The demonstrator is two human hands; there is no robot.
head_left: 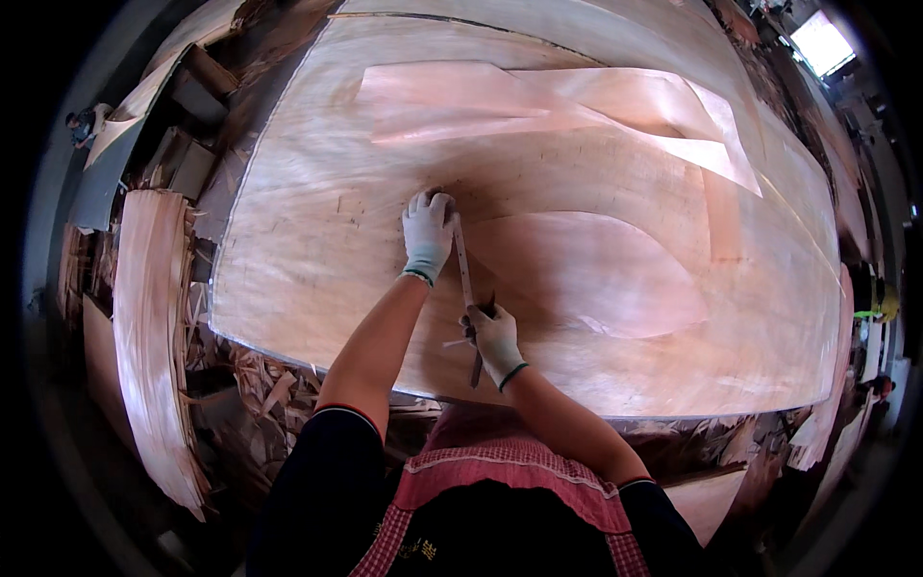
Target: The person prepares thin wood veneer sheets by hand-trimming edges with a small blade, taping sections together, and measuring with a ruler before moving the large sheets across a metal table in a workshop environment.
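My left hand (428, 234), in a pale glove with a green cuff, is closed at the far end of a narrow white strip (464, 264) with small dark marks. Toward me the strip runs down to my right hand (497, 344), gloved too, its fingers closed around the strip's near end. A slim dark tool (476, 370) sticks out below the right hand; its kind cannot be made out. Both hands are over a large pale wood veneer sheet (308, 231). Right of them lies a rounded pinkish veneer piece (606, 274).
Curled pinkish veneer sheets (461, 101) lie across the far part of the surface. A stack of veneer strips (152, 327) stands at the left, with veneer scraps (274, 394) beside it. Another person (85, 125) is at the far left edge.
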